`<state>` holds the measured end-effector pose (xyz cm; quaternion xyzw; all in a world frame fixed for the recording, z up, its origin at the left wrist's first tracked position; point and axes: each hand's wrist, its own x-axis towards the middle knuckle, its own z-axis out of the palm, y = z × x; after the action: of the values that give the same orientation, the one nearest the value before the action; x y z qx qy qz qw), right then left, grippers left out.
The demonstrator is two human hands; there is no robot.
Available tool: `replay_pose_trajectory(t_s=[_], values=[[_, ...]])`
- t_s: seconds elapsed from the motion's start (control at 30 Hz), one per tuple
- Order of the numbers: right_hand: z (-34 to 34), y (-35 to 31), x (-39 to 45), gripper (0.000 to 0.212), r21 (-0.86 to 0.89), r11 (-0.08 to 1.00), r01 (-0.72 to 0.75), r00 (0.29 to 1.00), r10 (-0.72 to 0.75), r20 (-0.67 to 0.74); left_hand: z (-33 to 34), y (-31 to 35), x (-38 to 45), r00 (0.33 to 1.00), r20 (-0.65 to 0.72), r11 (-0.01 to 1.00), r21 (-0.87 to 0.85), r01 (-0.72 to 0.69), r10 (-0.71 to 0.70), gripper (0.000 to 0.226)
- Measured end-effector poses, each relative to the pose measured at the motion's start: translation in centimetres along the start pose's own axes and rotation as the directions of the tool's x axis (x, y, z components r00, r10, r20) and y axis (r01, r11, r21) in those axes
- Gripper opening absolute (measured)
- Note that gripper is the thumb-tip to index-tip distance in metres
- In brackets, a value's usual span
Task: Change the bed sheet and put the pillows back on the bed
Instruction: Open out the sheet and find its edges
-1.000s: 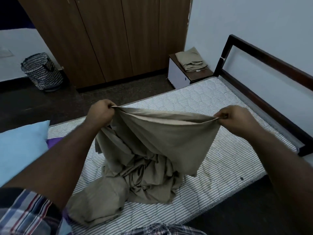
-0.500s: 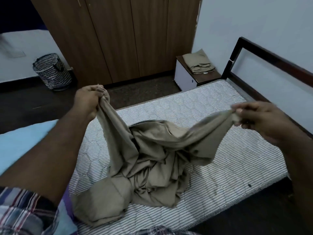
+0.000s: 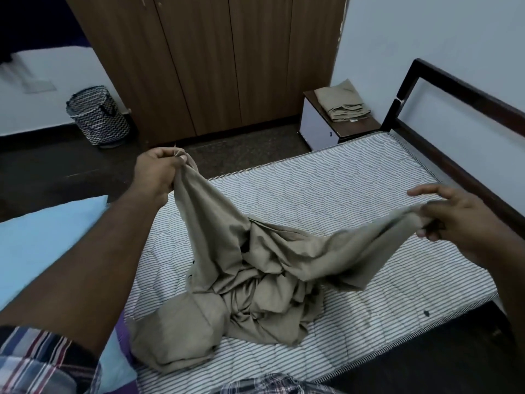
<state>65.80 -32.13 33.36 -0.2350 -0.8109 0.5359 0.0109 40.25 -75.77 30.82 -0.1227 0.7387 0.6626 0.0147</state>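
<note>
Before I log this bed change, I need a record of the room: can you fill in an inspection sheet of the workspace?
Surface: bare striped quilted mattress in dark wooden bed frame.
Job's things: crumpled beige bed sheet heaped mid-mattress; light blue pillow at left.
Clutter: folded beige cloth on small bedside cabinet.
Hands: left hand grips a sheet edge; right hand pinches another, fingers partly extended.
Cables: nothing seen.
Surroundings: brown wooden wardrobe, zigzag-patterned laundry basket, dark floor.

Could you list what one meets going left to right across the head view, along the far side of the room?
Zigzag laundry basket → wooden wardrobe → bedside table → folded beige cloth → dark bed frame.
</note>
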Motion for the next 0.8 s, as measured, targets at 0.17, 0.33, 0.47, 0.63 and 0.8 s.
replay_pose_trajectory(t_s=[0.17, 0.33, 0.47, 0.63, 0.8], values=[[1.1, 0.1, -0.3, 0.031, -0.295, 0.955, 0.018, 0.957, 0.069, 0.282, 1.7, 0.3, -2.3, 0.996, 0.076, 0.996, -0.076, 0.051, -0.045, 0.013], [1.8, -0.7, 0.0, 0.03, -0.313, 0.942, 0.123, 0.958, -0.031, 0.284, 2.7, 0.5, -4.5, 0.981, 0.193, 0.991, -0.127, 0.028, -0.003, 0.008], [2.7, -0.6, 0.0, 0.05, -0.597, 0.784, 0.17, 0.897, 0.128, 0.423, 3.3, 0.8, -6.0, 0.968, 0.251, 0.993, -0.115, 0.017, 0.012, 0.006], [4.3, -2.6, -0.6, 0.027, -0.672, 0.633, 0.385, 0.898, -0.089, 0.431, 4.4, 0.7, -7.4, 0.957, 0.288, 0.998, -0.063, -0.014, 0.032, 0.005], [7.1, -4.1, -1.0, 0.014, -0.52, 0.493, 0.697, 0.71, -0.575, 0.407, 5.7, 0.8, -9.7, 0.931, 0.358, 0.997, -0.05, -0.064, 0.078, 0.005]])
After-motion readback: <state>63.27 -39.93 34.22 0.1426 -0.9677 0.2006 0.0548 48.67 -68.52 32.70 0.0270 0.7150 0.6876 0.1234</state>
